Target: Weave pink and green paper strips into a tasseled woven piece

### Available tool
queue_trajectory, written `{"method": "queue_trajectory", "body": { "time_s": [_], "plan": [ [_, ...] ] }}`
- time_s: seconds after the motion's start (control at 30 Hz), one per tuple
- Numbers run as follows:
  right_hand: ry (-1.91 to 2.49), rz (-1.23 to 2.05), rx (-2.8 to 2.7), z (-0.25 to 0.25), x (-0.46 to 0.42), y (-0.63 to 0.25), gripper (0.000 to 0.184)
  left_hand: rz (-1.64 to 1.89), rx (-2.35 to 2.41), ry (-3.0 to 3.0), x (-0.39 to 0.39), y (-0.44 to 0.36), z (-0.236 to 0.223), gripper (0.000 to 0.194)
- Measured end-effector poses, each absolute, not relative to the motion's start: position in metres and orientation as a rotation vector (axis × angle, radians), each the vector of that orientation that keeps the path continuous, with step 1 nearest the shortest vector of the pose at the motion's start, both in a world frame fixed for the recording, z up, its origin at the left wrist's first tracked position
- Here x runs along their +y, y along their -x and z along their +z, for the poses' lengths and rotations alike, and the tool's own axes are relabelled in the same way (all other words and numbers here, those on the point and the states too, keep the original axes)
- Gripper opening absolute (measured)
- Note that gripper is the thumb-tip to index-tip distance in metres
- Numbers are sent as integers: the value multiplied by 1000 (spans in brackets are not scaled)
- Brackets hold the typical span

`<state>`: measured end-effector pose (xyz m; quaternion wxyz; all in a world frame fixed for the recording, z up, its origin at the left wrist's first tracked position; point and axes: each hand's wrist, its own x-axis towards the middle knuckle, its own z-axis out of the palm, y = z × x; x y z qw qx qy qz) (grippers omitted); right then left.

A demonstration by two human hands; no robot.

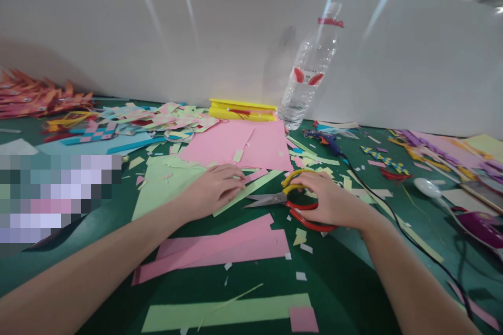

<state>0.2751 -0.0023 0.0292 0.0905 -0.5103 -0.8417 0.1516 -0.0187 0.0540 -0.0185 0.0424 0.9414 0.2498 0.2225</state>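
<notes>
My right hand (328, 200) lies over the red and yellow handles of a pair of scissors (275, 200) on the green table, fingers curled around the handles; the blades point left and are closed. My left hand (214, 188) rests palm down with fingers curled on a light green paper sheet (161, 188), pinching its long strip edge. Between and in front of the hands lie pink paper strips (220, 251). A large pink sheet (239, 144) lies just beyond the hands.
A clear water bottle (310, 73) stands by the white wall beside a yellow box (241, 110). Woven paper pieces and scraps (118, 123) cover the left. A glue gun (328, 140) with black cord, a white device (426, 187) and coloured strips lie right. A green strip (223, 311) lies near.
</notes>
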Motion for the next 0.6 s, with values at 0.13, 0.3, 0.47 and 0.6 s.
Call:
{"method": "queue_trajectory", "body": {
  "time_s": [0.13, 0.3, 0.47, 0.6],
  "plan": [
    [1523, 462, -2504, 29, -1, -280, 40, 608, 774, -2885, 53, 19, -18, 29],
    [1539, 444, -2510, 28, 0, -280, 43, 487, 794, -2913, 53, 19, -18, 31],
    [1488, 420, -2524, 29, -1, -276, 43, 453, 766, -2929, 54, 19, -19, 33],
    [1490, 410, -2521, 28, 0, -274, 43, 407, 778, -2927, 55, 19, -18, 34]
  ]
}}
